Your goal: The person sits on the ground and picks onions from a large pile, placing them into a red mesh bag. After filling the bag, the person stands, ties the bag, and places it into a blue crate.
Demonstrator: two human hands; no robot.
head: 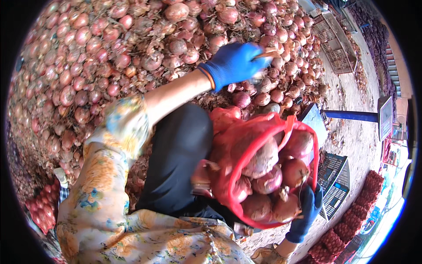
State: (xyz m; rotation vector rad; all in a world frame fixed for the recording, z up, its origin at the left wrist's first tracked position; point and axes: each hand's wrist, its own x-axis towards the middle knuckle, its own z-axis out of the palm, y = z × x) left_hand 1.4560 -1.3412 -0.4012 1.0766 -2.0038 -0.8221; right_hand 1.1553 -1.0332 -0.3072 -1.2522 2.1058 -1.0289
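My left hand (239, 64), in a blue knitted glove, is above the onion heap (95, 44). Its fingers are blurred by motion; a brownish thing shows at them, but I cannot tell whether it is held. My right hand (305, 211), in a dark blue glove, grips the lower right edge of a round red rim (244, 165). Red mesh netting (224, 148) hangs around this rim, beside my dark-trousered knee. Several large red onions (263, 180) lie inside the rim. Part of the right hand's fingers is hidden by the rim and onions.
A scale with a blue post (351, 115) stands right of the heap. A beige plastic crate (334, 43) lies at upper right, a dark crate (334, 184) below the scale. Filled red mesh sacks (351, 219) line the lower right; another sack (43, 208) is at lower left.
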